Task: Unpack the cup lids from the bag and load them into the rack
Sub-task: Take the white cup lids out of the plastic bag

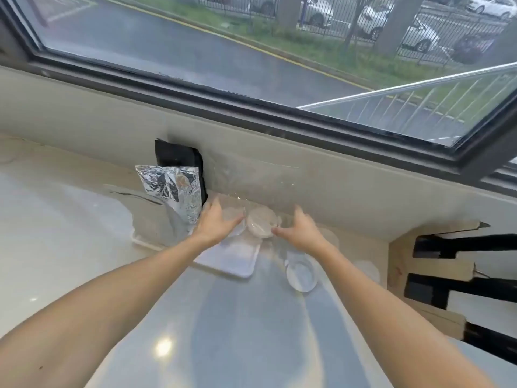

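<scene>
Both grips open, left hand (216,224), right hand (300,229), flanking clear round lid (260,223)

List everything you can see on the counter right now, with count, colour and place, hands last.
Stack of lids: one, clear, between the two hands near the wall.
Loose lid: one, clear, flat on the counter below the right hand.
Clear bag: one, see-through, standing against the wall behind the hands; its edges are hard to trace.
Tray: one, white, on the counter under the left hand.
Foil pouch: one, silver, upright left of the hands.
Black packet: one, behind the foil pouch against the wall.
Counter: one, pale and glossy.
Window: one, dark frame, above the wall.
Left hand: open, beside the stack.
Right hand: open, beside the stack.
</scene>
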